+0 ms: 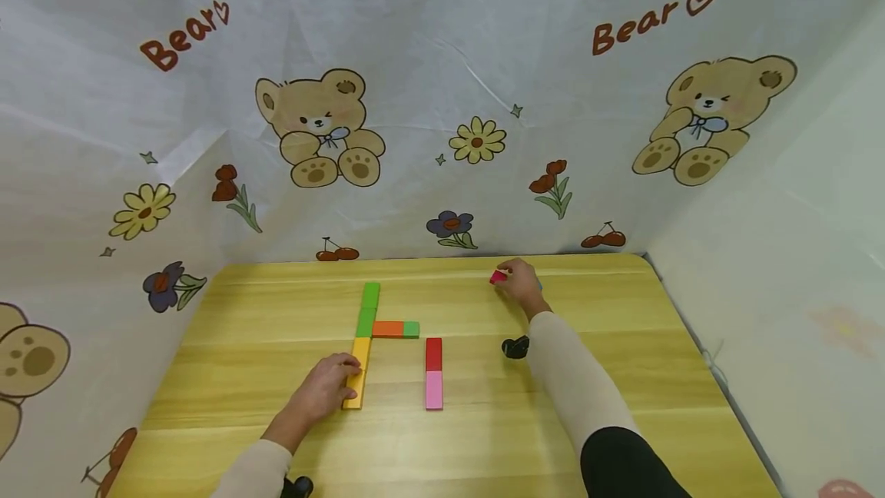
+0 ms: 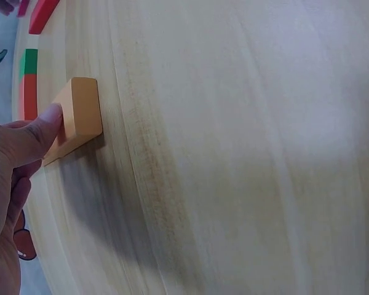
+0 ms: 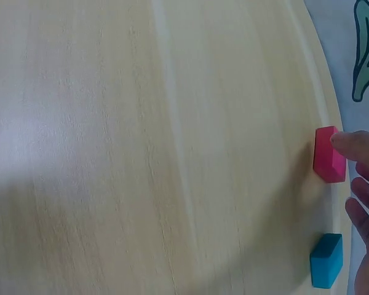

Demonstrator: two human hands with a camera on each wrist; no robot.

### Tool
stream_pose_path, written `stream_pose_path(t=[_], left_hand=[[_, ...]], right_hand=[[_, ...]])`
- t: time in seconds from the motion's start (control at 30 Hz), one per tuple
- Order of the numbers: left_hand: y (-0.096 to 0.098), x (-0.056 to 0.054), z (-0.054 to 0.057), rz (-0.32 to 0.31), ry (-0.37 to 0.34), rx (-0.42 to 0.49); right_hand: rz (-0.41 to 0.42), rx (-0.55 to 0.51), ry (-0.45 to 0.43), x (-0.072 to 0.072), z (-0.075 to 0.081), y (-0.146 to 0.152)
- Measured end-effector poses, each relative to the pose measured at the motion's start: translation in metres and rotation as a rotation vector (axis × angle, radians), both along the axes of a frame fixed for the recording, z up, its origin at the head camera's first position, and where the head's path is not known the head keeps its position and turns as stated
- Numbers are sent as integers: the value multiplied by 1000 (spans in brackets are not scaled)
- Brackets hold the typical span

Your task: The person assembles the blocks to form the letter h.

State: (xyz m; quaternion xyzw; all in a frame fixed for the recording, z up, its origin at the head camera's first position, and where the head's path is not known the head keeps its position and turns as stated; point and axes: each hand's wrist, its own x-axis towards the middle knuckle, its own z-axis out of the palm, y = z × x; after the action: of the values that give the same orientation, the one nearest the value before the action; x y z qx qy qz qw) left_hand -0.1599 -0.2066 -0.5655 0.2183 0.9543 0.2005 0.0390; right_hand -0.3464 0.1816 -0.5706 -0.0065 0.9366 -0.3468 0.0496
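Observation:
In the head view, my left hand (image 1: 323, 388) has its thumb and fingertips touching the yellow-orange blocks (image 1: 358, 358) at the near end of a line. The left wrist view shows the thumb against the side of an orange block (image 2: 86, 107). Green blocks (image 1: 369, 310) continue that line, and an orange-red block (image 1: 388, 329) with a small green block (image 1: 411, 330) branches right. My right hand (image 1: 522, 287), near the back edge, pinches a pink-red block (image 1: 497, 277); its far fingers are partly hidden. A blue block (image 3: 325, 264) lies beside this hand.
A red block (image 1: 433, 354) and a pink block (image 1: 433, 390) lie end to end at mid-table. The wooden table (image 1: 242, 344) meets a printed cloth (image 1: 408, 121) at its back edge.

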Motion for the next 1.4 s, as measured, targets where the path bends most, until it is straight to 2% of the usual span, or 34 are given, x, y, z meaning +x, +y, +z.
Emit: stream_pose_path(t=[0.3, 0.67, 0.9, 1.1, 1.4], left_hand=[[0, 2, 4, -8, 34, -12], [-2, 3, -1, -31, 69, -10], [-2, 3, -2, -44, 68, 5], [-1, 1, -1, -14, 56, -2], [1, 1, 0, 2, 17, -1]], right_hand=[[41, 36, 41, -1, -4, 2], [0, 1, -26, 2, -9, 1], [28, -4, -15, 13, -10, -4], [76, 6, 6, 22, -9, -9], [108, -53, 25, 43, -7, -20]])
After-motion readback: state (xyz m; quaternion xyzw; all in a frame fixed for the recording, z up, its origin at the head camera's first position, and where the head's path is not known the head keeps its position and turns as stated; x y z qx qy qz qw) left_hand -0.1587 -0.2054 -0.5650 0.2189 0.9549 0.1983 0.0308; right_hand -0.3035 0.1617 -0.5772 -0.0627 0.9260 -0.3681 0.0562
